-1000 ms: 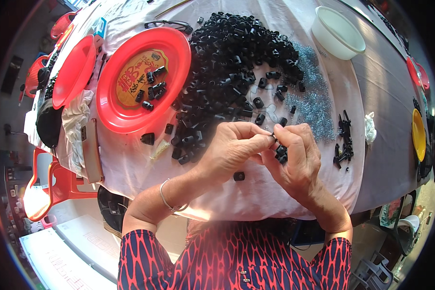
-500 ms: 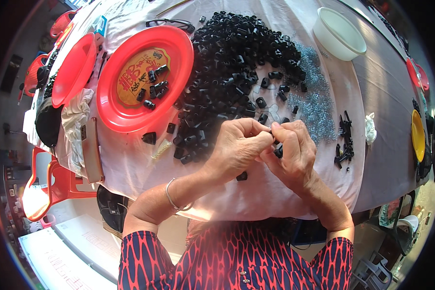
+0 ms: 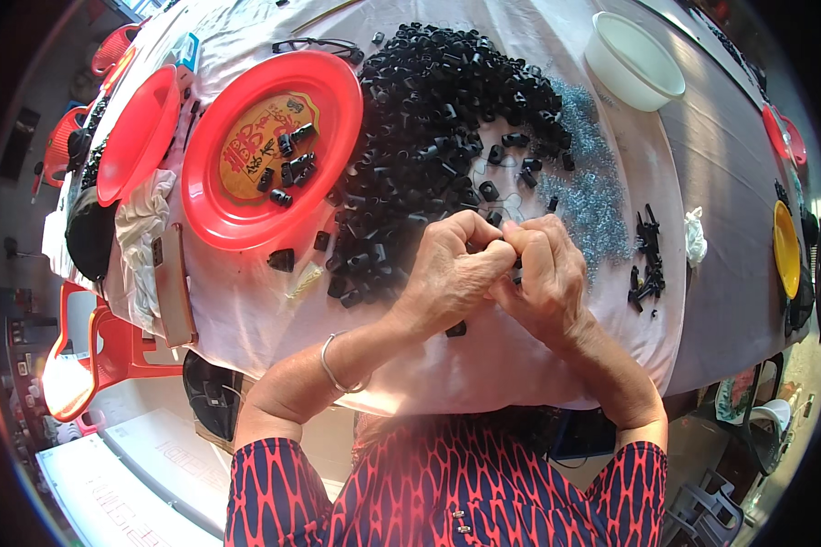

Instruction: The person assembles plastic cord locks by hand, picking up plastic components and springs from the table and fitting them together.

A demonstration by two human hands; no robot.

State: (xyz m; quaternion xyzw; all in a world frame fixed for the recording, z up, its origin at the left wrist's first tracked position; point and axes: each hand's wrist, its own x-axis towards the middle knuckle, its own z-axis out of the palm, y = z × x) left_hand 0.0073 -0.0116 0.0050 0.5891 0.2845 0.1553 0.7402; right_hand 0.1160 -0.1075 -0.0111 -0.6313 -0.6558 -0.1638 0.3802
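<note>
My left hand (image 3: 456, 271) and my right hand (image 3: 547, 278) meet fingertip to fingertip over the near side of the table. A small black plastic part (image 3: 518, 263) shows in part between them, inside the curled fingers of my right hand. My left thumb and forefinger are pinched together at its top; whatever they grip is too small or hidden. Just beyond and left of my hands spreads a big heap of black plastic parts (image 3: 429, 118). Beside it on the right lies a pile of small metal springs (image 3: 588, 173).
A red plate (image 3: 201, 205) holding several assembled black pieces stands left of the heap. Thin black pieces (image 3: 648, 255) lie to the right, near crumpled white tissue (image 3: 695, 239). A pale bowl (image 3: 634, 64) sits at the far right. A phone (image 3: 173, 283) lies at the left table edge.
Both hands have risen slightly away from me while staying together at the fingertips. The black part is now more covered by the fingers. The view has shifted a little.
</note>
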